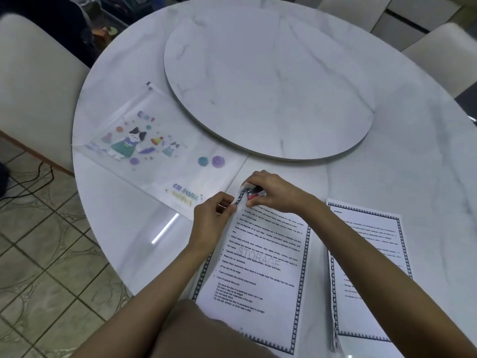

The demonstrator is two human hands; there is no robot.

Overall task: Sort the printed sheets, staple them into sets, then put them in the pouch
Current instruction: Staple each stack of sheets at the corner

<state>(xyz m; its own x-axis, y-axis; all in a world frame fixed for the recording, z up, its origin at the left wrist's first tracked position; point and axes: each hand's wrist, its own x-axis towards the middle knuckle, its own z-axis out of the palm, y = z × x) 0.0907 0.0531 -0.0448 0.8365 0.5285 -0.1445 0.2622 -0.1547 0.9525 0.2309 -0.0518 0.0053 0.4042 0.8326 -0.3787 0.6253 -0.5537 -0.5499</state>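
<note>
Your right hand (273, 192) is curled round a small red-and-black stapler (254, 194), fingers on top and thumb below, at the far left corner of the printed set (258, 267) in front of you. Your left hand (213, 215) pinches that same corner just beside the stapler, lifting it a little off the table (400, 164). This looks like the stapling step, so square the sheet edges under your left fingertips before you squeeze, seat the corner fully into the stapler's mouth, and press in one firm stroke; a slack pinch could let lower sheets slip out of the staple. How many sheets are in the bite cannot be told. A second stack (369, 267) lies just right of the set, apart from it. The pouch (144, 156), clear with cartoon cats, lies flat on the far left, near the edge of the round turntable (271, 86).
</note>
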